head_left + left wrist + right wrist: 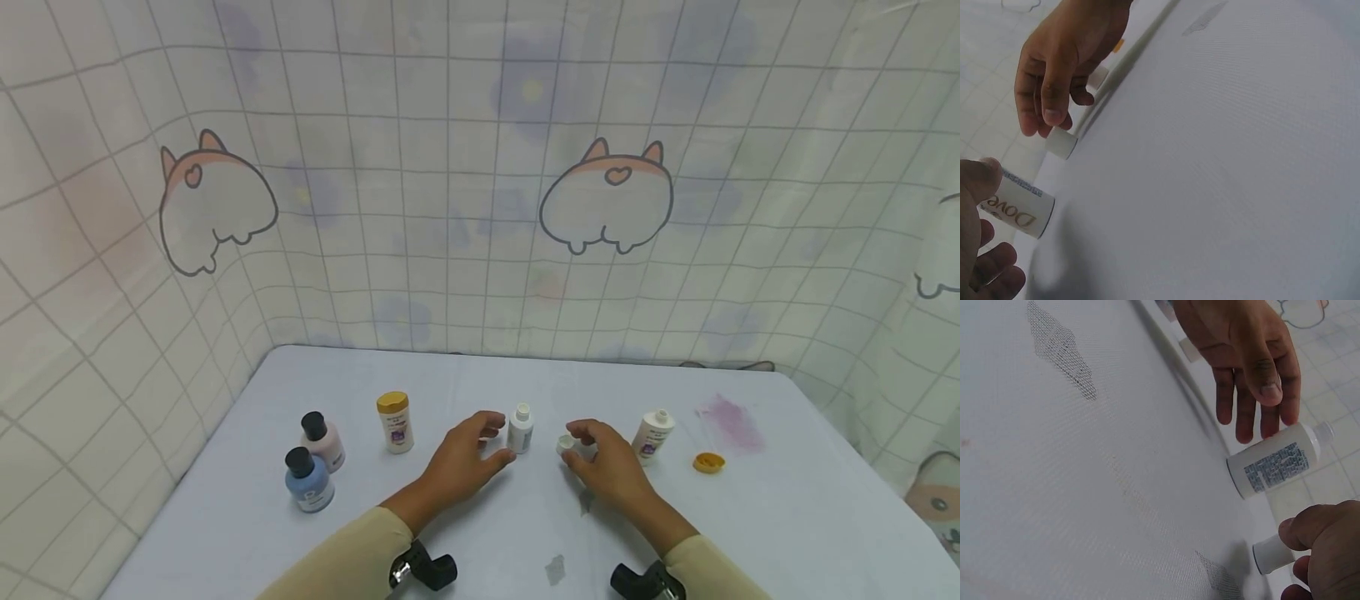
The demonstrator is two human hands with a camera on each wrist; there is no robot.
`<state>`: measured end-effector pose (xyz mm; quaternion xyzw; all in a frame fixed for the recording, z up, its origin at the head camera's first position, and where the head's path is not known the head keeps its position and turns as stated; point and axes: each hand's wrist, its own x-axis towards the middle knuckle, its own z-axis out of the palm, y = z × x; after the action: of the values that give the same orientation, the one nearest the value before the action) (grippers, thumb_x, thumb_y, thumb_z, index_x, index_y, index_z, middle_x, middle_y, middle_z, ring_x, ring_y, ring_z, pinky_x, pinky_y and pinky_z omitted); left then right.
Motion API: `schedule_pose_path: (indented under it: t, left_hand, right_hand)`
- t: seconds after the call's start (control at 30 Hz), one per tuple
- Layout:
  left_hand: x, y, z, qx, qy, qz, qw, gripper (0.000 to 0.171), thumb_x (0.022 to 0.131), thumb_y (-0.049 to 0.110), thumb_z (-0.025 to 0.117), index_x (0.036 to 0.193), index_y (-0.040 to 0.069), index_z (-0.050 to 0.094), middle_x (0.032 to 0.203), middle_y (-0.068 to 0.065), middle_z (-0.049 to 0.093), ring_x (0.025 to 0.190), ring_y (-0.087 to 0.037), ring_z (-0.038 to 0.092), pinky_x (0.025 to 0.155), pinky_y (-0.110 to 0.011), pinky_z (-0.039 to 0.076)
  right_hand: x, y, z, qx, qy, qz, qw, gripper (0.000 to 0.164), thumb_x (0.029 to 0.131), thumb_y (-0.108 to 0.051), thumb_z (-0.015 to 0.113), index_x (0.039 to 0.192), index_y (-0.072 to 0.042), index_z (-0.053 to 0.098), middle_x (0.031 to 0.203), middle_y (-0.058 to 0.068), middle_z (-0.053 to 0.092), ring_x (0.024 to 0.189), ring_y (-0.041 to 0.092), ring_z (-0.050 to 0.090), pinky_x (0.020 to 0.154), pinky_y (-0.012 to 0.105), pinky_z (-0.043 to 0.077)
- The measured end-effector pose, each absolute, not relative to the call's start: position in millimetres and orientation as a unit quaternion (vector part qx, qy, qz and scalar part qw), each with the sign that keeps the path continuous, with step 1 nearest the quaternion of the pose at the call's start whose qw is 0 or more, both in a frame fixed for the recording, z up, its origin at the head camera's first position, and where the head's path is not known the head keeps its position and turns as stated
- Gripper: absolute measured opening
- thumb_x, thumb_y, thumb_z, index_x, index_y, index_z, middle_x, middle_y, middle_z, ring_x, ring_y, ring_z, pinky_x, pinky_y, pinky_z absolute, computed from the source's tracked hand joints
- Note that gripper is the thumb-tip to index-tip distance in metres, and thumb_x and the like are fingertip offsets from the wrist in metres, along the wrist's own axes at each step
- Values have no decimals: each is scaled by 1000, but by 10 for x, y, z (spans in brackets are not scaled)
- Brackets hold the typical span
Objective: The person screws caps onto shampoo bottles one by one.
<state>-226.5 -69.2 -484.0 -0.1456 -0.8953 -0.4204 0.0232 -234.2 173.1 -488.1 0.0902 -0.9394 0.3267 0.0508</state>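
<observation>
A small white Dove bottle [520, 429], with no cap over its narrow neck, stands upright in the middle of the table. My left hand [467, 460] is just left of it, fingers loosely bent and thumb apart, gripping nothing. In the left wrist view the Dove lettering [1016, 212] shows beside the thumb. A white cap [564, 444] sits on the table right of the bottle. Close at its right side is my right hand [609, 467], thumb and fingers spread apart, with fingertips right by the cap. The right wrist view shows the cap [1272, 555] partly behind the thumb.
Another white bottle [652, 435] without a lid stands beyond my right hand, near a yellow lid [708, 462]. To the left stand a yellow-lidded bottle [395, 423], a pink bottle [324, 443] and a blue bottle [310, 482], both black-capped. A patterned curtain [480, 208] hangs behind the table.
</observation>
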Motion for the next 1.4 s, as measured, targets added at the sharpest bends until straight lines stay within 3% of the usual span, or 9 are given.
schedule_pose_path:
  t: [0.13,0.4,1.0,1.4]
  left_hand:
    - [-2302,-644,-4857,-136,-898,-417,26,51,84,36,71,127,17,51,122,5,56,110,-13,55,92,-30,48]
    - [-2381,-551,-4905,-142,-897,-417,38,51,84,34,72,128,17,50,120,4,57,110,-16,56,91,-30,48]
    - [-2493,-469,-4895,-125,-889,-440,26,51,82,31,74,126,21,51,116,7,59,103,-10,57,87,-28,50]
    - [-2468,-512,-4931,-141,-889,-435,14,44,81,32,75,118,20,55,107,12,60,98,-5,57,85,-25,50]
  right_hand:
    - [-2366,1729,-4900,83,-940,328,48,39,81,-24,75,116,-16,61,108,3,60,104,20,55,88,43,48]
    - [-2391,1705,-4888,85,-938,333,48,41,80,-22,75,117,-14,60,112,3,61,107,23,55,92,47,45]
    - [-2468,1688,-4960,75,-946,313,36,34,79,-20,76,111,-16,64,108,1,63,109,23,55,94,45,44]
    - [-2388,1705,-4928,79,-942,323,36,31,79,-22,76,107,-20,63,103,-3,63,103,21,56,88,44,47]
